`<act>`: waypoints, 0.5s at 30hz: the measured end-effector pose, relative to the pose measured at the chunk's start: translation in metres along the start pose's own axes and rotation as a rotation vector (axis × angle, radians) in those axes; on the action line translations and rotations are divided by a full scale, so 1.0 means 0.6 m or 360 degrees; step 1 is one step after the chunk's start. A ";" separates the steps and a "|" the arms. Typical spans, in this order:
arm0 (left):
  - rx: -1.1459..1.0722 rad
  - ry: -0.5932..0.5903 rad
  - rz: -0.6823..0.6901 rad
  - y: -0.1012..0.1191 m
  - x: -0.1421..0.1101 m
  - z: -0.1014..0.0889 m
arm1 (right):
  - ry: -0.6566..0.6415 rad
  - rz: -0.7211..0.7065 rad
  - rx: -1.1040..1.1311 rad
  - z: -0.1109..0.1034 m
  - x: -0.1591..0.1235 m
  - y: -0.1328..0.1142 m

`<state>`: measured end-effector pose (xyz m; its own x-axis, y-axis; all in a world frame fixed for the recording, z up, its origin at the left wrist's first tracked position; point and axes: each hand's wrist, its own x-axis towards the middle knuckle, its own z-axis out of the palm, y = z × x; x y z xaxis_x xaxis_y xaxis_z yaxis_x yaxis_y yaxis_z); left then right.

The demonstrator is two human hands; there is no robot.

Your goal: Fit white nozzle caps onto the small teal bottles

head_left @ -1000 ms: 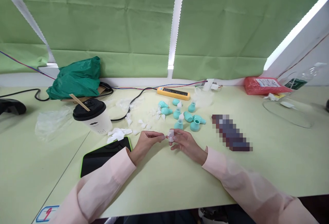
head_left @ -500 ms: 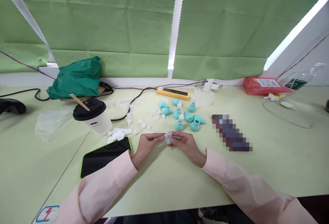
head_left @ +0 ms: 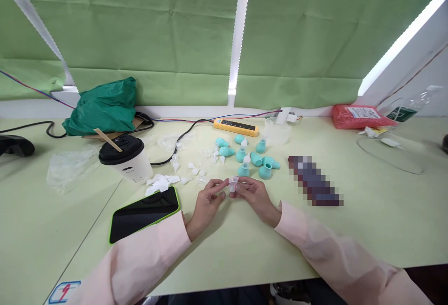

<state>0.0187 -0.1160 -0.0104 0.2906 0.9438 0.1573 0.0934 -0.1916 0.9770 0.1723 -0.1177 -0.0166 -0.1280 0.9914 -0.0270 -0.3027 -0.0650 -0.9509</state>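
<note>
My right hand (head_left: 255, 196) pinches a small translucent plastic piece (head_left: 233, 182) between thumb and fingers, just above the table. At the piece's left side is the outstretched index fingertip of my left hand (head_left: 207, 203). The left thumb stands apart from that finger, so this hand is open. Just beyond the hands lie several turquoise bulb-shaped pieces (head_left: 265, 171), some upright with an open neck and some on their sides. White pointed tips (head_left: 247, 159) stick up from two of them. Small white and clear pieces (head_left: 195, 169) are scattered to their left.
A phone (head_left: 145, 214) with a green edge lies by my left forearm. Behind it stand a lidded paper cup (head_left: 128, 158) and a green bag (head_left: 105, 106). At the back are a yellow power strip (head_left: 236, 127) and a red package (head_left: 362, 117). A blurred-out dark object (head_left: 315, 183) lies right.
My left hand has drawn slightly back and its thumb has come off the translucent piece, leaving the index finger extended. The piece is now tilted in my right hand.
</note>
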 end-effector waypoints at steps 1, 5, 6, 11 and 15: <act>-0.0014 -0.0013 0.0013 0.001 0.000 0.000 | -0.0025 0.0008 0.0014 -0.001 0.000 0.000; -0.0077 0.0034 0.0076 0.004 -0.006 0.002 | -0.0136 0.0028 0.0116 0.002 0.000 -0.003; -0.0057 0.0043 0.0081 0.004 -0.008 0.003 | -0.0149 0.0031 0.0132 0.003 -0.001 -0.004; 0.0330 -0.0009 0.0309 -0.006 -0.015 0.008 | -0.0137 0.0027 0.0141 0.006 -0.002 -0.005; 0.0722 -0.0006 0.0643 -0.009 -0.018 0.008 | -0.0137 0.0033 0.0137 0.002 -0.001 -0.007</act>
<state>0.0194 -0.1262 -0.0180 0.3910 0.7716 0.5018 0.3712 -0.6311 0.6812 0.1725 -0.1182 -0.0123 -0.2144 0.9766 -0.0163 -0.3789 -0.0985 -0.9202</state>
